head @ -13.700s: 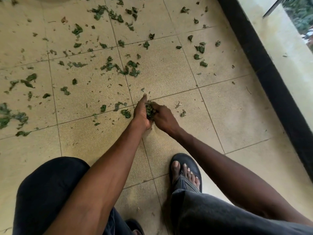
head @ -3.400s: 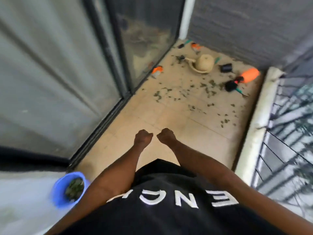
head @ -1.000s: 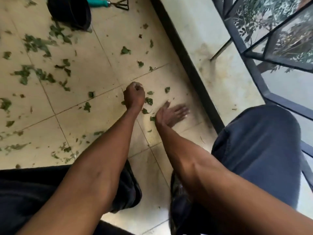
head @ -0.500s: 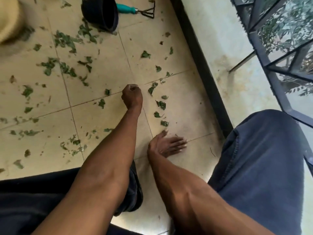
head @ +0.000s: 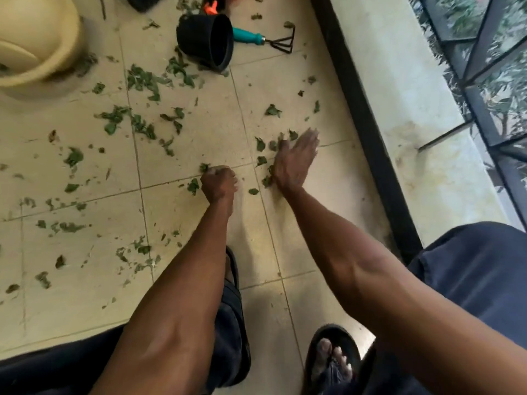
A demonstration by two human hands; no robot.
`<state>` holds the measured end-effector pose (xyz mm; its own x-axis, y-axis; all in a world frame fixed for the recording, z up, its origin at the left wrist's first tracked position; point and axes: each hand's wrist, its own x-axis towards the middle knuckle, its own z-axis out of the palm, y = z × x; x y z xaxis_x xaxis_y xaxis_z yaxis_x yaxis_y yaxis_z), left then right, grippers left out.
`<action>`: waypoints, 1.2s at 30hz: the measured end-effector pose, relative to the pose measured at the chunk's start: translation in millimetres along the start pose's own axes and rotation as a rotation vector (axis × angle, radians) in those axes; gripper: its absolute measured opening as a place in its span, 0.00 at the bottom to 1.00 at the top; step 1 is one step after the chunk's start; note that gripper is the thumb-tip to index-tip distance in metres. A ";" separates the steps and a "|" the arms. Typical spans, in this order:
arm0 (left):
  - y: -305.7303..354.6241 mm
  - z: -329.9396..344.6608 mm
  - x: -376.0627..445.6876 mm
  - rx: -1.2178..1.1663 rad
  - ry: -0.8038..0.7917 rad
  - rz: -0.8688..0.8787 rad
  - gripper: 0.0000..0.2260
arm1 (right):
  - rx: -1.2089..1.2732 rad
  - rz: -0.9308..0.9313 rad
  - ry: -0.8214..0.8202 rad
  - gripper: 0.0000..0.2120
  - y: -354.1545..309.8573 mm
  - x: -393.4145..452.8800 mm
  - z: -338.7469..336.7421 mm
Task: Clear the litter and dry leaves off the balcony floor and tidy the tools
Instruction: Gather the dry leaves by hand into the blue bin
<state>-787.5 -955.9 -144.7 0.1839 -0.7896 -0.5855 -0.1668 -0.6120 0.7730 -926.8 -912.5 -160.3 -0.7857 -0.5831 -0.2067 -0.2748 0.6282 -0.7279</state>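
Note:
Torn green leaves (head: 142,81) lie scattered over the beige floor tiles (head: 199,132), thickest at the upper left. My right hand (head: 296,161) stands on its edge on the floor with straight fingers, pressed against a small cluster of leaves (head: 261,143) on its left side. My left hand (head: 219,183) is a closed fist resting on the tiles just left of it, with a leaf scrap (head: 204,167) at its knuckles. Nothing shows inside the fist. A black pot (head: 208,41) lies on its side, and a teal-handled hand rake (head: 256,38) lies beside it.
A beige watering can (head: 34,44) stands at the upper left. An orange tool (head: 212,2) shows at the top edge. A black skirting strip (head: 365,124) and a low concrete ledge (head: 413,109) with a metal railing (head: 484,52) bound the right side. My sandalled feet (head: 333,354) are below.
My right hand has moved forward from lying flat near my knee to standing on edge against the leaf cluster. The left fist has stayed closed on the floor. The view has shifted.

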 end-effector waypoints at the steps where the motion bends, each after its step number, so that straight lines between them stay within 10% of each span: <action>1: 1.2 3.6 1.6 -0.007 -0.028 -0.004 0.08 | -0.023 0.062 0.037 0.34 6.5 10.8 -6.5; 4: 10.5 19.7 1.6 0.014 -0.107 -0.007 0.09 | -0.132 0.133 -0.045 0.36 23.3 32.6 -16.0; 8: 28.8 45.0 5.3 0.034 -0.158 0.015 0.08 | -0.227 -0.227 -0.336 0.35 20.4 41.2 -12.8; 19: 43.6 62.2 34.2 0.023 -0.200 0.081 0.05 | -0.540 -0.252 -0.425 0.34 -15.3 213.6 -31.1; 31: 39.6 44.6 12.3 -0.118 -0.043 -0.036 0.08 | -0.366 -0.629 -0.568 0.26 1.7 63.1 -11.5; 36: 32.9 27.5 8.6 -0.194 0.006 -0.061 0.10 | -0.145 -0.271 -0.289 0.30 -25.0 108.0 -1.7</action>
<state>-818.1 -984.1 -131.0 0.1939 -0.7507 -0.6315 0.0342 -0.6382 0.7691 -1005.7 -990.4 -163.3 -0.4919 -0.8449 -0.2102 -0.5418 0.4861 -0.6857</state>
